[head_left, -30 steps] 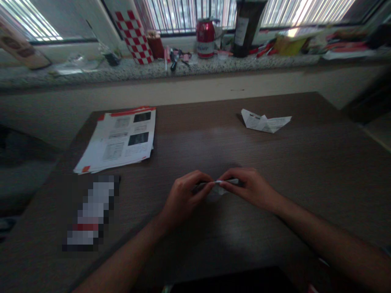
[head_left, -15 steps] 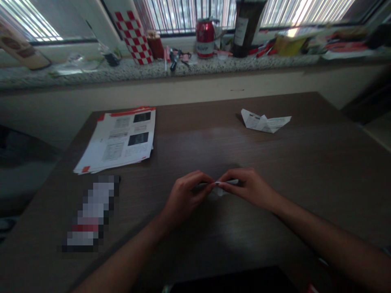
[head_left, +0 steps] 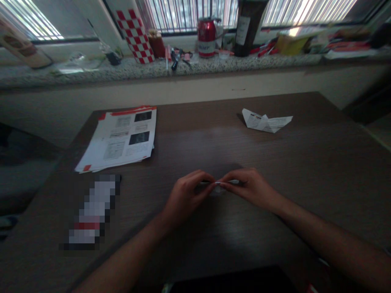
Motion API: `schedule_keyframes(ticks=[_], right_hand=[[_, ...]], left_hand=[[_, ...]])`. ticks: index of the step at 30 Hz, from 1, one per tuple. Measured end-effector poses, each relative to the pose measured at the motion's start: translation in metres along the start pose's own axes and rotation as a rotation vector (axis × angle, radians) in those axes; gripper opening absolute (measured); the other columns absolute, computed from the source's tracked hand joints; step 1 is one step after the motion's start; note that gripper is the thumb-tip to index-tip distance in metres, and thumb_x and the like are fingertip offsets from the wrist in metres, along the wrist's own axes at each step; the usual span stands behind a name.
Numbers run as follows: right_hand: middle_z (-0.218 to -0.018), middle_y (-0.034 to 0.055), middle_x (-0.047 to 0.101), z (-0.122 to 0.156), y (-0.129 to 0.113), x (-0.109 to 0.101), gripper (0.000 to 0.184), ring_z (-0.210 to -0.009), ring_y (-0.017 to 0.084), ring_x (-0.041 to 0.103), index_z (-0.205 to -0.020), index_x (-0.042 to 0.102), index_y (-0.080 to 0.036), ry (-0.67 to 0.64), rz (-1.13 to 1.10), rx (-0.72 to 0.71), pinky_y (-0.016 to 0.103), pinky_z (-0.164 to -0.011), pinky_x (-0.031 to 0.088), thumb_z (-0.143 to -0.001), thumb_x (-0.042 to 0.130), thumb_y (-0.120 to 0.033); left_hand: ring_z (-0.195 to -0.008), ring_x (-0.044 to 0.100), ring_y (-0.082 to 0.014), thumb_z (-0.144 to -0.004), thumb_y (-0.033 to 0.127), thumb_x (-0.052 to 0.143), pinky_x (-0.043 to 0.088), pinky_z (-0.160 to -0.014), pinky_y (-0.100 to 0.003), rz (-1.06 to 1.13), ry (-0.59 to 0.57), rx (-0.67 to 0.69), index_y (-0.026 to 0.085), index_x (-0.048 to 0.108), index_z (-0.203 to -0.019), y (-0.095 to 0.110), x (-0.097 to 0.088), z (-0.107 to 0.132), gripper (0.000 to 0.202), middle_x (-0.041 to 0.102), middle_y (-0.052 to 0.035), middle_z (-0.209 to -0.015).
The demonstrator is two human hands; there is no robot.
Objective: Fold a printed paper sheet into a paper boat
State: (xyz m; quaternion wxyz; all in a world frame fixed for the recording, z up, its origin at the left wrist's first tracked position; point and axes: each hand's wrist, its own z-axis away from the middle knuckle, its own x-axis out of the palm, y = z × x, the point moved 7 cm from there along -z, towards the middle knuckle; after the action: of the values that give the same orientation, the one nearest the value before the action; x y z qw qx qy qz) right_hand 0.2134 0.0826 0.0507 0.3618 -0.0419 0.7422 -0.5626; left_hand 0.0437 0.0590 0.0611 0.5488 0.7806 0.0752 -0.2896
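Observation:
My left hand (head_left: 191, 191) and my right hand (head_left: 244, 185) meet over the middle of the table, fingertips nearly touching. Between them they pinch a small folded piece of white paper (head_left: 218, 183), seen almost edge-on. Thumbs press from the near side and the fingers from the far side, so most of the paper is hidden. Farther back on the right lies a folded paper boat (head_left: 266, 123) with printed text on it, apart from both hands.
On the dark wooden table (head_left: 195, 134), a stack of printed sheets (head_left: 122, 138) lies at the back left. Nearer me is a blurred-out flat object (head_left: 93, 211). Behind the table, a granite windowsill (head_left: 207, 67) carries a red can-shaped mug (head_left: 206, 38) and a checkered box (head_left: 136, 36).
My hands keep their pinch at nearly the same spot. The small pale flap below the fingertips shows less now. The whole view has shifted very slightly.

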Motion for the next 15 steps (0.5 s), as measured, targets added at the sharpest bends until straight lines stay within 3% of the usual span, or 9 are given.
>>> schedule_keyframes(ticks=[7,15], right_hand=[[-0.109,0.0005,0.082,-0.001,0.01,-0.006,0.021,-0.1,0.02,0.076,-0.113,0.08,-0.027,0.013,-0.092,0.118,0.03,-0.088,0.055,-0.096,0.073,-0.038],[-0.103,0.0012,0.083,-0.001,0.013,-0.009,0.022,-0.095,0.021,0.076,-0.109,0.082,-0.027,0.011,-0.084,0.163,0.031,-0.084,0.056,-0.096,0.072,-0.042]], left_hand=[[-0.081,0.066,-0.0144,-0.098,0.014,0.069,0.05,-0.075,-0.026,-0.012,0.038,0.001,0.02,0.07,-0.095,0.0,-0.008,0.0,0.007,0.071,0.0001,-0.09],[-0.087,0.068,-0.0162,-0.099,0.017,0.067,0.051,-0.078,-0.028,-0.051,0.039,-0.022,0.019,0.07,-0.098,0.0,-0.009,-0.001,0.004,0.072,-0.0014,-0.094]])
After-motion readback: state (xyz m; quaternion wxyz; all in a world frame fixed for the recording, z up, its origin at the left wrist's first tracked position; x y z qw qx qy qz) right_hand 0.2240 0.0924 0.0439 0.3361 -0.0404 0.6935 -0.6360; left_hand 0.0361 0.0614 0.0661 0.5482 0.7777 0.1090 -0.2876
